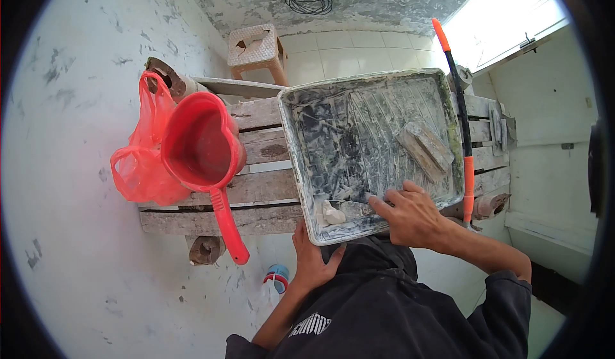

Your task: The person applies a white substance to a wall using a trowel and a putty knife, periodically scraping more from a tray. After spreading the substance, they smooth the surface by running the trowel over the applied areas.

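Note:
A large shallow tray (291,160), smeared with grey and white residue, lies on the slatted wooden bench, its near edge at my lap. My left hand (314,259) grips the tray's near left corner, fingers partly hidden under the rim and thumb apart. Inside the tray, my right hand (413,217) is closed on what looks like a putty knife (356,209); its handle is hidden by my fingers. A white lump of putty (332,213) sits at the blade's end. Beyond my right hand, a caked rectangular block (425,152) rests in the tray.
On the bench (269,186), left, stand a red dipper (198,141) and a red plastic bag (144,166). A black-and-orange bar (466,115) leans along the tray's right side. A stool (254,45) stands behind; a small blue-and-red container (277,277) is on the floor.

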The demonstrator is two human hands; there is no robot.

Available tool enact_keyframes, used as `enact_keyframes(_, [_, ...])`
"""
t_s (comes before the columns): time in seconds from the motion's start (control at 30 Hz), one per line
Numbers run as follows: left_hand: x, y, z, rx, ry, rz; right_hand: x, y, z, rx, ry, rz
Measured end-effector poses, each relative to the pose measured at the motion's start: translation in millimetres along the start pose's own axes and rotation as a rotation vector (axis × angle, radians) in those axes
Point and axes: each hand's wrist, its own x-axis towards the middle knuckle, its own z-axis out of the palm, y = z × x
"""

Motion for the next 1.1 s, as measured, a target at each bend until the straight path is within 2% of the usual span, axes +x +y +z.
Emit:
enact_keyframes(0.23, [2.7, 1.4, 4.4, 0.006, -0.019, 0.009, 0.5, -0.2, -3.4, 0.049, -0.013, 0.017])
enact_keyframes(0.33, [2.9, -1.0, 3.3, 0.008, -0.03, 0.002, 3.0, 0.7, -0.9, 0.119, -0.101, 0.089])
enact_keyframes(0.4, [2.2, -2.1, 4.8, 0.013, -0.03, -0.01, 6.0, 0.8, 1.1, 0.073, -0.011, 0.023])
enact_keyframes(0.53, [4.1, 0.0, 3.2, 0.007, -0.026, -0.007, 5.0, -2.7, 3.6, 0.029, -0.021, -0.001])
enact_keyframes(0.8, [5.0, -0.3, 5.9, 0.061, -0.022, 0.014, 3.1, -13.7, 5.8, 0.23, -0.013, 0.074])
enact_keyframes(1.0, [4.1, -1.5, 5.6, 0.015, -0.014, 0.008, -1.5, 0.8, -21.1, 0.411, 0.009, 0.1])
enact_keyframes(1.1, [1.2, -2.8, 7.0, 0.012, 0.005, 0.02, -1.7, 11.8, -43.0, 0.307, 0.019, 0.18])
